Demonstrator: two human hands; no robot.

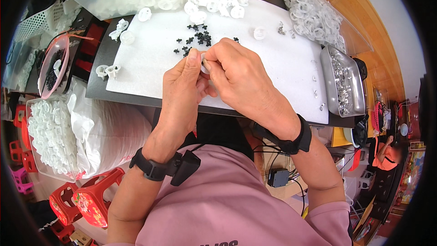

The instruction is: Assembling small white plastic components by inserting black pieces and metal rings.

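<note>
Both hands meet over the white mat [273,77], the left hand [184,86] and right hand [236,75] pinching one small white plastic piece [205,67] between fingertips, apparently mid-assembly, which likely calls for steady pressure; black clips [200,36] lie just beyond.

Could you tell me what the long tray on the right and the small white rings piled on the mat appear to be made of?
The tray looks like polished metal, probably stainless steel: silvery with bright reflections on its rim. The white rings look like moulded plastic: milky, slightly translucent, all identical in shape. The mat seems a matte white sheet, perhaps foam or paper.

Home assembly workshop — part bins [50,132], metal tray [343,82]
</note>
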